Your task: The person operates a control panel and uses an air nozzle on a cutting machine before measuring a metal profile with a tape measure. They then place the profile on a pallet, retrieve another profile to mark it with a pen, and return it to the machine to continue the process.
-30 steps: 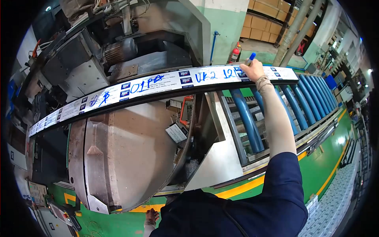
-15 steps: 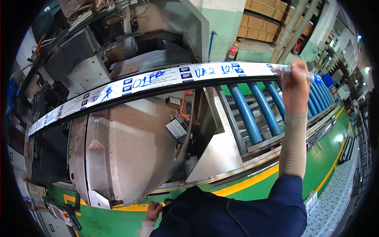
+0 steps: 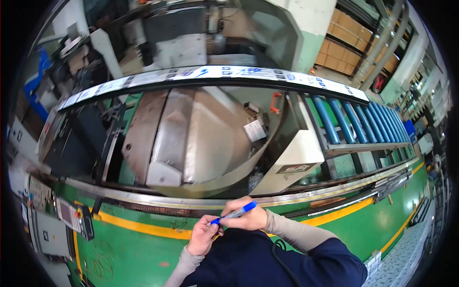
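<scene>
My right hand [image 3: 248,218] holds a blue marker pen [image 3: 237,213] low in front of my chest. My left hand [image 3: 203,234] meets it at the pen's left end, fingers pinched on the blue cap [image 3: 215,221]. Both hands are close to my dark blue jacket. Above them a long black bar with a white labelled strip [image 3: 220,73] runs across the machine, with blue handwriting on it. Neither hand touches the strip.
A curved steel machine housing [image 3: 191,138] fills the middle. Blue rollers [image 3: 354,122] line a conveyor on the right. The green machine frame with a yellow stripe [image 3: 143,228] runs in front of me. A control panel [image 3: 71,217] sits at lower left. Cardboard boxes [image 3: 354,36] are stacked behind.
My right hand has come down from the labelled strip to my chest with the marker. My left hand has risen to meet it at the cap. The view has tilted downward.
</scene>
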`<state>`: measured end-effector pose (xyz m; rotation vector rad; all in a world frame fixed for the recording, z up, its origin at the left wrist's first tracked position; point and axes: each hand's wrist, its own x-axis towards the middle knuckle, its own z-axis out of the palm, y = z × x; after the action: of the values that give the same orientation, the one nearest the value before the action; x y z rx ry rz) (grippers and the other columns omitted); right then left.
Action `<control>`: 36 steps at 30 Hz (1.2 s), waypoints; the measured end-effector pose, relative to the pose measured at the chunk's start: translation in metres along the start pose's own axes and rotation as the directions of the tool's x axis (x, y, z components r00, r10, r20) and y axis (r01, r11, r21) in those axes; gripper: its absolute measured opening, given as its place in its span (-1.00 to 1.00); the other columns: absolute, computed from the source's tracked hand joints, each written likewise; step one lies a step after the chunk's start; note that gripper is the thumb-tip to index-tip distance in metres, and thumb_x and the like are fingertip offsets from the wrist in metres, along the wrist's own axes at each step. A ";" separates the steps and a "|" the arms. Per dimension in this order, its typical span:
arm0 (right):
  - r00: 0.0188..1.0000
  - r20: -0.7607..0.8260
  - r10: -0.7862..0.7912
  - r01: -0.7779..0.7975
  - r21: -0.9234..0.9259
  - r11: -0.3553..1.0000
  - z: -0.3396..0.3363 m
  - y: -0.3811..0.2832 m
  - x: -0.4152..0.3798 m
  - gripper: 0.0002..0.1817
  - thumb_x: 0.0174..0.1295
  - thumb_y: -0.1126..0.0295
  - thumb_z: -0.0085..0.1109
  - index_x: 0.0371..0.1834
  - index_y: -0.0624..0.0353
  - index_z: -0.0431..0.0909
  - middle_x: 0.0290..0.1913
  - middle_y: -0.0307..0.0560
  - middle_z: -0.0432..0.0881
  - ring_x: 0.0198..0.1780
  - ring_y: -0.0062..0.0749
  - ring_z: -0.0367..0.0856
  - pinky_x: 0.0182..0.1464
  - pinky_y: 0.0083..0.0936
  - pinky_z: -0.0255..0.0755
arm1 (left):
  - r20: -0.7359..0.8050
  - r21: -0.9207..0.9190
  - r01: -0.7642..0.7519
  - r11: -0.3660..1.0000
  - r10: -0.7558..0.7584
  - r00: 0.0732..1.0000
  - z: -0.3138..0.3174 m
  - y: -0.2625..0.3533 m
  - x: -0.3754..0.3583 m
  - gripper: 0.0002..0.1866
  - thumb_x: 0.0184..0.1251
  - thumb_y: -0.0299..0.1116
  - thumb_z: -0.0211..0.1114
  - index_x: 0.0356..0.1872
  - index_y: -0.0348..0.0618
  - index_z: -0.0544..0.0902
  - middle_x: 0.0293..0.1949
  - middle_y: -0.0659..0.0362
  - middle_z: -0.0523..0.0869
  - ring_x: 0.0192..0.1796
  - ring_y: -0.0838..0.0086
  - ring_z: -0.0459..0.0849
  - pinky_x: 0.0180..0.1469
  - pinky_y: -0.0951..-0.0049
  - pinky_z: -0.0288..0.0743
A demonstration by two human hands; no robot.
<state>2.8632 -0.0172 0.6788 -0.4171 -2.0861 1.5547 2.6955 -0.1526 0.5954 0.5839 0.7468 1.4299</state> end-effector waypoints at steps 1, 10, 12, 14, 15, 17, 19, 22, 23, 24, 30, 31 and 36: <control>0.997 0.072 -0.033 0.033 -0.004 0.999 0.028 -0.001 0.005 -0.85 0.19 0.39 0.35 -0.36 0.25 0.62 -0.47 -0.07 0.70 -0.43 -0.43 0.69 -0.36 -0.49 0.52 | -0.060 -0.061 0.000 0.998 -0.003 0.998 -0.003 0.008 -0.024 -0.72 0.45 -0.33 0.28 0.02 -0.24 0.47 -0.19 0.13 0.66 -0.20 0.47 0.64 -0.06 0.43 0.55; 0.755 -0.001 0.655 -0.555 0.531 0.640 0.282 0.109 0.052 -0.74 0.22 0.20 0.26 -0.48 0.11 0.52 -0.48 -0.17 0.55 -0.41 -0.42 0.56 -0.36 -0.41 0.41 | -0.371 0.824 0.065 0.563 0.450 0.813 -0.144 0.001 -0.152 -0.53 0.35 -0.35 0.33 0.16 -0.34 0.39 -0.12 -0.03 0.70 -0.14 0.29 0.72 -0.03 0.33 0.59; 0.815 0.033 0.579 -0.544 -0.302 0.783 0.288 0.172 0.063 -0.67 0.22 0.11 0.20 -0.25 0.19 0.59 -0.30 0.14 0.68 -0.23 0.01 0.68 -0.21 -0.19 0.54 | -0.458 0.824 0.199 0.531 0.417 0.785 -0.203 -0.040 -0.155 -0.36 0.25 -0.28 0.41 0.28 -0.33 0.35 -0.02 -0.13 0.70 0.00 0.08 0.70 0.09 0.23 0.56; 0.844 0.070 0.531 -0.386 -0.608 0.694 0.297 0.231 0.056 -0.54 0.21 0.05 0.14 -0.01 0.20 0.54 -0.10 0.35 0.66 -0.06 0.27 0.64 -0.02 -0.01 0.55 | -0.202 0.951 0.134 0.280 0.232 0.951 -0.249 -0.072 -0.168 -0.34 0.28 0.04 0.35 0.23 -0.28 0.53 0.04 -0.09 0.69 0.15 0.06 0.63 0.19 0.24 0.50; 0.773 0.163 0.613 -0.324 -0.730 0.602 0.295 0.256 0.051 -0.50 0.21 0.06 0.15 0.08 0.21 0.49 -0.03 0.35 0.65 0.05 0.22 0.64 0.08 0.02 0.52 | -0.269 0.865 0.293 0.408 -0.116 0.956 -0.262 -0.076 -0.174 -0.36 0.31 0.16 0.28 0.08 -0.28 0.65 -0.01 -0.06 0.72 0.06 0.13 0.68 0.12 0.29 0.52; 0.594 0.326 0.735 -0.139 -0.859 0.493 0.298 0.290 0.043 -0.24 0.20 -0.18 0.16 0.23 0.26 0.44 0.10 0.39 0.61 0.15 0.21 0.60 0.19 -0.05 0.49 | -0.283 0.655 0.358 0.665 -0.224 0.933 -0.277 -0.051 -0.196 -0.64 0.40 -0.08 0.31 -0.13 -0.24 0.68 -0.21 0.13 0.73 -0.15 0.51 0.65 -0.04 0.48 0.51; 0.428 0.502 0.751 -0.014 -0.828 0.561 0.302 0.266 0.057 -0.24 0.28 -0.28 0.03 0.25 0.19 0.47 0.13 0.30 0.62 0.16 0.16 0.60 0.22 -0.11 0.47 | -0.226 0.450 0.183 0.874 -0.087 0.970 -0.271 0.009 -0.230 -0.82 0.45 -0.29 0.27 -0.20 -0.21 0.65 -0.29 0.26 0.70 -0.20 0.67 0.59 -0.08 0.58 0.49; 0.264 0.724 0.637 0.066 -0.672 0.737 0.340 0.222 0.115 -0.37 0.36 -0.24 -0.07 0.09 0.10 0.60 0.05 0.19 0.67 0.09 0.10 0.65 0.15 -0.12 0.49 | -0.069 0.505 -0.146 0.851 0.208 0.976 -0.249 0.113 -0.275 -0.83 0.47 -0.32 0.25 -0.17 -0.24 0.61 -0.28 0.25 0.69 -0.17 0.59 0.62 -0.02 0.50 0.50; 0.217 0.761 0.611 0.081 -0.638 0.766 0.355 0.194 0.142 -0.39 0.38 -0.22 -0.10 0.02 0.09 0.65 0.01 0.15 0.69 0.06 0.09 0.66 0.12 -0.12 0.51 | -0.033 0.617 -0.126 0.777 0.185 0.982 -0.253 0.141 -0.283 -0.81 0.47 -0.30 0.25 -0.16 -0.23 0.61 -0.27 0.20 0.71 -0.16 0.49 0.66 -0.01 0.46 0.51; 0.146 0.721 0.677 0.136 -0.693 0.708 0.385 0.169 0.170 -0.39 0.37 -0.22 -0.09 0.00 0.09 0.66 0.00 0.15 0.70 0.04 0.08 0.67 0.12 -0.14 0.50 | 0.006 0.717 -0.111 0.688 0.154 0.988 -0.262 0.165 -0.289 -0.80 0.46 -0.28 0.25 -0.15 -0.23 0.61 -0.25 0.15 0.72 -0.15 0.39 0.69 0.00 0.41 0.52; 0.224 0.789 0.573 0.157 -0.609 0.777 0.568 0.251 0.246 -0.44 0.33 -0.14 -0.02 0.08 0.08 0.64 0.04 0.15 0.69 0.05 0.04 0.68 0.12 -0.22 0.50 | -0.290 0.797 0.053 0.601 0.303 0.908 -0.380 0.236 -0.308 -0.74 0.42 -0.22 0.26 -0.08 -0.20 0.62 -0.13 0.05 0.73 -0.05 0.24 0.71 0.06 0.31 0.53; 0.260 0.726 0.636 0.138 -0.680 0.720 0.593 0.246 0.258 -0.46 0.32 -0.10 0.00 0.08 0.08 0.63 0.04 0.16 0.69 0.05 0.04 0.67 0.11 -0.20 0.50 | -0.325 0.837 0.115 0.535 0.318 0.891 -0.396 0.252 -0.317 -0.72 0.41 -0.19 0.26 -0.07 -0.20 0.62 -0.12 0.03 0.73 -0.03 0.21 0.71 0.08 0.28 0.53; 0.083 0.687 0.721 0.309 -0.706 0.637 0.615 0.187 0.326 -0.55 0.25 0.06 0.10 0.08 0.08 0.63 0.03 0.17 0.69 0.07 0.04 0.67 0.08 -0.14 0.52 | -0.583 0.677 0.213 0.705 0.335 0.740 -0.465 0.300 -0.383 -0.69 0.41 -0.18 0.27 -0.04 -0.23 0.62 -0.10 0.04 0.73 -0.01 0.30 0.71 0.08 0.30 0.55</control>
<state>2.2396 -0.2825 0.4323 0.2645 -4.0750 0.9545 2.1520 -0.5478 0.5589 0.6710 1.9651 1.3848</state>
